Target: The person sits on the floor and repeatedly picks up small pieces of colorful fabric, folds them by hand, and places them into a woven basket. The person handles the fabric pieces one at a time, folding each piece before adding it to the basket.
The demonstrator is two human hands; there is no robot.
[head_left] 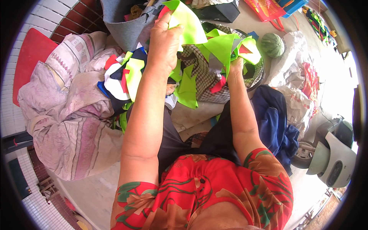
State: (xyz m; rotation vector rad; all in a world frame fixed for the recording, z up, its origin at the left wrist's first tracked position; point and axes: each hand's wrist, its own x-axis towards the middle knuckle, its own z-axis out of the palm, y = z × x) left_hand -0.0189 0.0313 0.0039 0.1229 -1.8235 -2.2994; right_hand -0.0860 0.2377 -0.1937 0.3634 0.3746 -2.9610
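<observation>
My left hand [164, 44] is raised and closed on a neon yellow-green fabric piece [186, 23], which hangs to the right of my fingers. A bit of red shows beside that hand. Lower and to the right, my right hand [235, 69] grips several neon-green fabric scraps [219, 46] with grey and red bits among them; the cloth partly hides its fingers. Beneath both hands sits a checkered cloth bag [203, 78] with more green scraps and a red one draped over it. Left of my left forearm lies a mixed heap of scraps [132, 76] in white, navy, red and yellow-green.
Bundled patterned bedding [78, 92] fills the left side, before a red panel [32, 61]. A grey felt container [124, 28] stands behind. To the right are a watermelon [273, 45], white sacks [293, 71], navy cloth [272, 111] and a grey-white wheeled vehicle [339, 157].
</observation>
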